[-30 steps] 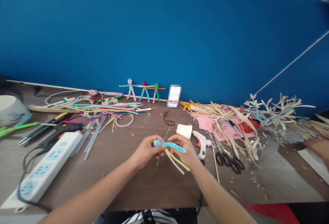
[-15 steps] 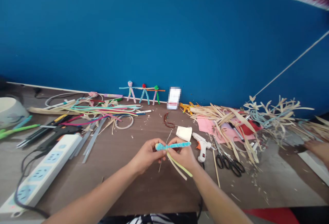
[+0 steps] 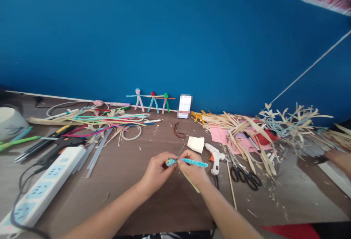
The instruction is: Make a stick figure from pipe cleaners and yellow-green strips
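Note:
Between my hands is a small figure of blue pipe cleaner (image 3: 194,163), its coiled end at the left and a straight fuzzy length pointing right. My left hand (image 3: 158,168) pinches the coiled end. My right hand (image 3: 192,167) grips the middle, fingertips close to those of the left. A pale yellow strip (image 3: 191,182) hangs down from under the right hand, and a thin wire or stem sticks up above the fingers. Where the pieces join is hidden by my fingertips. Just beyond the right hand lie a white cup-like piece (image 3: 195,144) and a white glue gun (image 3: 215,157).
Three pipe-cleaner figures (image 3: 153,101) lean on the blue wall. At left are a power strip (image 3: 44,191), a black glue gun (image 3: 59,147) and coloured pipe cleaners (image 3: 90,120). At right lie scissors (image 3: 245,176) and dried strips (image 3: 233,122). Another person's hand (image 3: 338,158) shows at the right edge.
Both hands have dropped slightly in view, and the blue pipe cleaner now slants down to the right. My right fingers have moved over its middle. One of the two hanging strips no longer shows separately.

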